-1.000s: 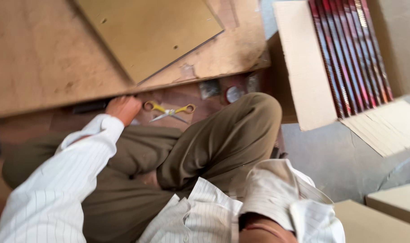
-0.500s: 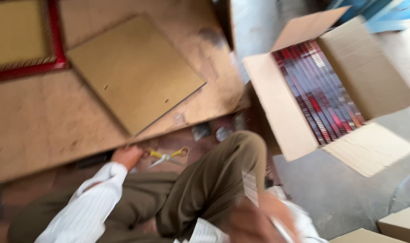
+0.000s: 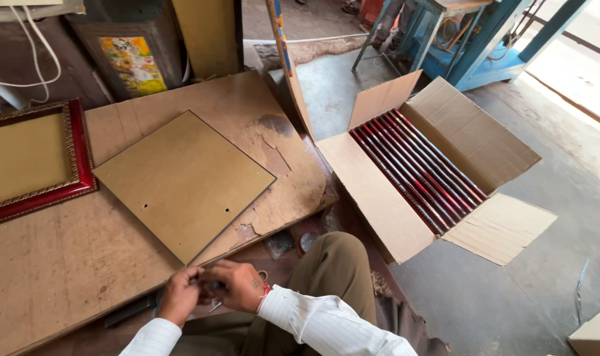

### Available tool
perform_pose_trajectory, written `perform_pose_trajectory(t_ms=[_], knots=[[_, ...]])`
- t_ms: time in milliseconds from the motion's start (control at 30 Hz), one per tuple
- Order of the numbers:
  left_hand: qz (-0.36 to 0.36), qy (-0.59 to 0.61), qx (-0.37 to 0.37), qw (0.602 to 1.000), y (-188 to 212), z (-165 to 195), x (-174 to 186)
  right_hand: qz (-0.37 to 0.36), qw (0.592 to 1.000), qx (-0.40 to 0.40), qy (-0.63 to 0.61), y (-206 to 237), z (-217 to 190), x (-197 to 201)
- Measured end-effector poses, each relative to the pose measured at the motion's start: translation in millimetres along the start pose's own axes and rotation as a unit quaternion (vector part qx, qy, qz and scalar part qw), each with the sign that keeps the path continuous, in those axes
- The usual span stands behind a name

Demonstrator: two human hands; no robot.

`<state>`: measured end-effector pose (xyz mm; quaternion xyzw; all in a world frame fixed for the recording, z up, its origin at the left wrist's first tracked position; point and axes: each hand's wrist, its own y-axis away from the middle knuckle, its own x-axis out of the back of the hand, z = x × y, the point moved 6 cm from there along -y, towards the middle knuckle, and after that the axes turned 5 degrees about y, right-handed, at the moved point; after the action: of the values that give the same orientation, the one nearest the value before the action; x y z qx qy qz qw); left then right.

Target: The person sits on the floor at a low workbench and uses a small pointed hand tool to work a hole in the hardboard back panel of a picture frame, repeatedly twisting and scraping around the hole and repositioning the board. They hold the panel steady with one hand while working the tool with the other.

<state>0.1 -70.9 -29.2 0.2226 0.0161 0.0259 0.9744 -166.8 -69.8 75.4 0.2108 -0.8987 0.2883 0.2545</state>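
Observation:
My left hand (image 3: 180,295) and my right hand (image 3: 239,285) meet just below the front edge of a large worn wooden board (image 3: 56,264). Between their fingertips they pinch a small dark object (image 3: 215,285); a thin metal piece (image 3: 214,306) sticks out beneath it. What the object is I cannot make out. Both sleeves are white with fine stripes. A square brown hardboard panel (image 3: 181,184) lies flat on the board just beyond my hands. My bent knee in olive trousers (image 3: 333,264) is to the right of them.
A red and gold picture frame (image 3: 79,168) rests on the board's left. To the right an open cardboard box (image 3: 385,211) holds several long red moulding strips (image 3: 418,173). A tin can (image 3: 134,59) and a blue metal table (image 3: 474,39) stand behind.
The view has tilted up and away from my lap. My right hand has come in to join my left hand, which was by the yellow-handled scissors; both now grip a small object.

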Motion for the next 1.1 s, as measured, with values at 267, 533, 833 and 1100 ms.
perform_pose_trajectory(t_ms=[267,533,833,1100], knots=[[-0.032,0.333,0.087,0.938,-3,-23,-12,0.070,0.994,-0.086,-0.009,-7,2,11],[-0.034,0.376,0.124,0.918,-1,-26,-18,0.075,0.973,-0.195,-0.099,-10,35,-2],[-0.070,0.405,0.117,0.904,-10,-27,-20,0.105,0.987,-0.103,-0.065,-8,30,-1],[-0.106,0.434,0.052,0.893,-7,-23,-27,0.093,0.988,-0.094,-0.084,-8,36,-3]])
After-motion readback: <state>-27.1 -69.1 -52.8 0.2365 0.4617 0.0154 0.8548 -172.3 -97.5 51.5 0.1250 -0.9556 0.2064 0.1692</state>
